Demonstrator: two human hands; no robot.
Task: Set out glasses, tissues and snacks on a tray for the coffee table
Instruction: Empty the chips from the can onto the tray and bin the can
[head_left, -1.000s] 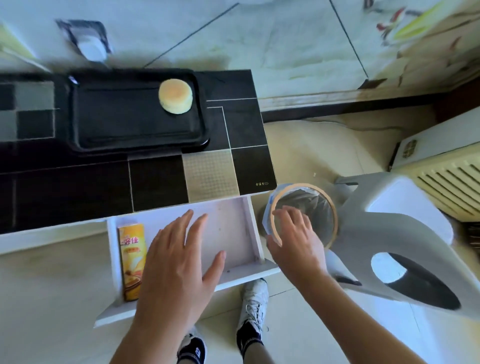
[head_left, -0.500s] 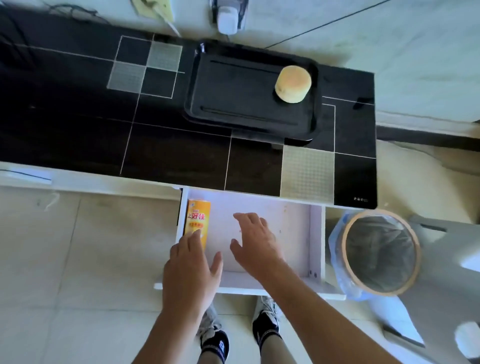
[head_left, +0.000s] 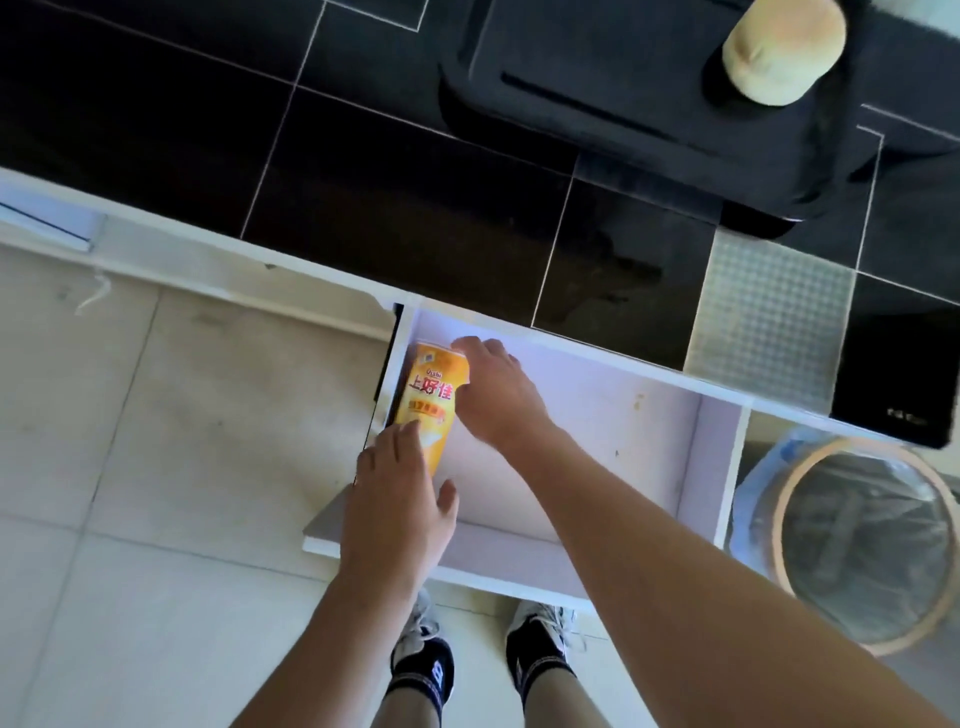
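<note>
A yellow snack can (head_left: 430, 395) lies on its side along the left wall of the open white drawer (head_left: 613, 415). My right hand (head_left: 498, 395) curls around the can's far end, fingers over its top and thumb on its side. Over the can's near end rests my left hand (head_left: 397, 499), fingers spread and fingertips touching the can. On the black coffee table (head_left: 363, 182) beyond the drawer sits a black tray (head_left: 597, 114). A round pale cake (head_left: 784, 52) stands at the tray's right end.
A waste bin (head_left: 862, 545) with a tan rim and a plastic liner stands on the floor right of the drawer. My feet in dark shoes (head_left: 423, 665) are just under the drawer's front edge. Pale floor tiles (head_left: 156, 467) lie to the left.
The view has dropped closer to the drawer. My right hand has moved left from the drawer's middle onto the can's far end. My left hand has slid forward onto its near end.
</note>
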